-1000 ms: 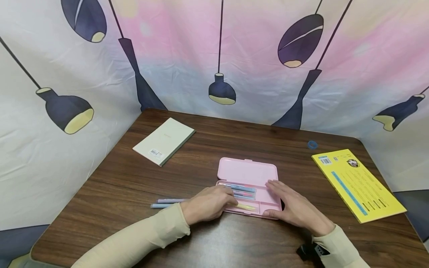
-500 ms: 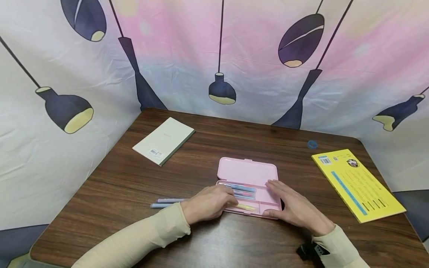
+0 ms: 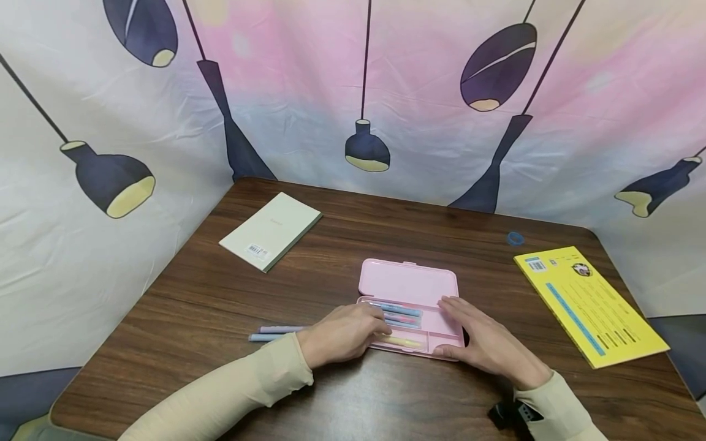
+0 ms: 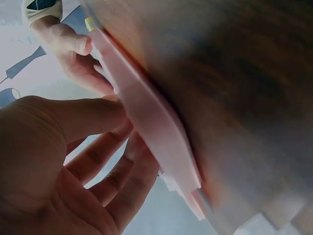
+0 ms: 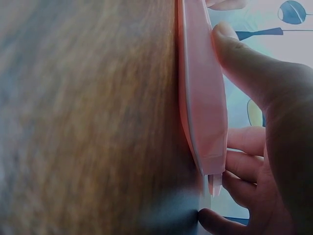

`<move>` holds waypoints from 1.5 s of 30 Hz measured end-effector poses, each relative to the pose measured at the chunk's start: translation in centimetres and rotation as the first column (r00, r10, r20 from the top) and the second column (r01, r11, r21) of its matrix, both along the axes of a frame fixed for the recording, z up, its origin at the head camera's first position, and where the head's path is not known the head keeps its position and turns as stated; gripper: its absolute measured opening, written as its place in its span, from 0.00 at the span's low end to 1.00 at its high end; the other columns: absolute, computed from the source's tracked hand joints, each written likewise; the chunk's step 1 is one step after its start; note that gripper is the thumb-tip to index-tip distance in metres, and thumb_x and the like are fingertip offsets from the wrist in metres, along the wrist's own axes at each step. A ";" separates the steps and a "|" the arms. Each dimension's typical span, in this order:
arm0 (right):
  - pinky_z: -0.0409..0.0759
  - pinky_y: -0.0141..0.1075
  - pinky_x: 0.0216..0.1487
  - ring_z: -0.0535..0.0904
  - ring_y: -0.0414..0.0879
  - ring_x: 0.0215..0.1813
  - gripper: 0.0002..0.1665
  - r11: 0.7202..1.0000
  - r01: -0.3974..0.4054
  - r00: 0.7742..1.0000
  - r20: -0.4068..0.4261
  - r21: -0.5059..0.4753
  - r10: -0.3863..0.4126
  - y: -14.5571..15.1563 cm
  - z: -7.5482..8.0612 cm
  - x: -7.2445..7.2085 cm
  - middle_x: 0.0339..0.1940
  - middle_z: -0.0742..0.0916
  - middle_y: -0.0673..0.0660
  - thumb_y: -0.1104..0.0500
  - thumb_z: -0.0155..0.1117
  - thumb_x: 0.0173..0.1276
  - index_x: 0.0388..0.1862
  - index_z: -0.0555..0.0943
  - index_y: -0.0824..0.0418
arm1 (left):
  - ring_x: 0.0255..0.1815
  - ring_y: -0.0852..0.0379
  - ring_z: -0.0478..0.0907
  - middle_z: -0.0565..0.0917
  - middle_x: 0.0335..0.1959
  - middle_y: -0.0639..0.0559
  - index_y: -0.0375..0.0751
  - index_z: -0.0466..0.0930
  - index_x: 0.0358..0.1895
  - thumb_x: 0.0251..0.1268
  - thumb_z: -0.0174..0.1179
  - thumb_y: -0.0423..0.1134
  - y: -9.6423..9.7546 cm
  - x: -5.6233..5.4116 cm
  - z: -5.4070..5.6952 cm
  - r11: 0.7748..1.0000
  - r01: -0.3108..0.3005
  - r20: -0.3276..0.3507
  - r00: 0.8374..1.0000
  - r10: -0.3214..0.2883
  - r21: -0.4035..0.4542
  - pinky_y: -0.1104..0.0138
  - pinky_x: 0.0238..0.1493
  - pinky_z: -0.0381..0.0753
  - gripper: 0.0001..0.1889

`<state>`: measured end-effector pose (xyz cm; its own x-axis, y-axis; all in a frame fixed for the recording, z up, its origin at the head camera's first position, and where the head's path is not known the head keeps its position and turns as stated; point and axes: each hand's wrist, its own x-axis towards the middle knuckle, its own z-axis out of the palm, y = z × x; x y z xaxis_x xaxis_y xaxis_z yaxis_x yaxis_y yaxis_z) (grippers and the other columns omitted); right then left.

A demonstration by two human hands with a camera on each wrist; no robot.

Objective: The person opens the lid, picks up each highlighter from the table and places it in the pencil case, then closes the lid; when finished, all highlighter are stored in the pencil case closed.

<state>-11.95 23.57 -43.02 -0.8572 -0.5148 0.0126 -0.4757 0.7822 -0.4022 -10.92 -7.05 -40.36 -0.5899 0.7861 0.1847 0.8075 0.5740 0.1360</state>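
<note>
A pink pencil case [image 3: 408,282] lies with its lid raised on the dark table. In its back compartment are several pens with blue and pink parts, among them a blue pen [image 3: 405,311]. A yellow pen [image 3: 405,341] lies in the front compartment. My left hand [image 3: 344,334] reaches over the case's left end, curled fingertips at the yellow pen's left end; I cannot tell whether they pinch it. My right hand [image 3: 485,340] holds the case's right end, thumb [image 5: 234,46] at the front edge and fingers [image 5: 244,164] toward the back.
A purple pen [image 3: 276,329] and a light-blue pen [image 3: 267,337] lie left of the case, partly behind my left wrist. A pale notebook [image 3: 270,231] lies at the back left. At the right are a yellow book [image 3: 592,306] and a blue ring [image 3: 515,238].
My left fingertips have shifted very slightly, showing a little more of the yellow pen's left end. My right hand and the case stay put.
</note>
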 end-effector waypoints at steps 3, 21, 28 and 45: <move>0.68 0.56 0.69 0.63 0.56 0.77 0.58 1.000 0.002 1.000 0.001 0.000 -0.002 0.0 -0.1 0.0 0.76 0.70 0.57 0.24 0.64 0.56 0.75 0.68 0.58 | 0.46 0.59 0.81 0.85 0.41 0.57 0.50 0.89 0.45 0.61 0.65 0.32 -0.2 0.1 0.4 1.000 -0.007 0.007 1.000 0.007 0.006 0.66 0.50 0.81 0.12; 0.66 0.56 0.70 0.62 0.56 0.77 0.59 1.000 -0.015 1.000 -0.012 0.005 0.015 0.2 0.1 -0.2 0.76 0.70 0.57 0.22 0.63 0.56 0.75 0.68 0.60 | 0.51 0.56 0.81 0.85 0.49 0.54 0.45 0.86 0.54 0.64 0.69 0.40 -9.2 1.2 2.0 0.965 -0.230 0.136 0.968 0.213 0.125 0.59 0.52 0.81 0.16; 0.65 0.57 0.70 0.62 0.59 0.77 0.58 1.000 -0.027 0.999 -0.026 0.006 0.027 0.3 0.1 -0.5 0.75 0.71 0.59 0.24 0.63 0.57 0.75 0.68 0.61 | 0.52 0.55 0.82 0.85 0.50 0.55 0.45 0.85 0.57 0.60 0.71 0.42 -12.5 1.9 1.9 0.930 -0.349 0.188 0.927 0.324 0.118 0.57 0.53 0.81 0.20; 0.66 0.58 0.69 0.62 0.59 0.77 0.58 1.000 -0.023 1.000 -0.005 0.000 0.023 0.2 0.0 -0.3 0.76 0.70 0.59 0.24 0.63 0.57 0.75 0.68 0.61 | 0.52 0.56 0.82 0.85 0.50 0.58 0.45 0.85 0.56 0.61 0.71 0.40 -17.2 3.8 0.2 0.866 -0.481 0.274 0.858 0.434 0.134 0.56 0.53 0.81 0.19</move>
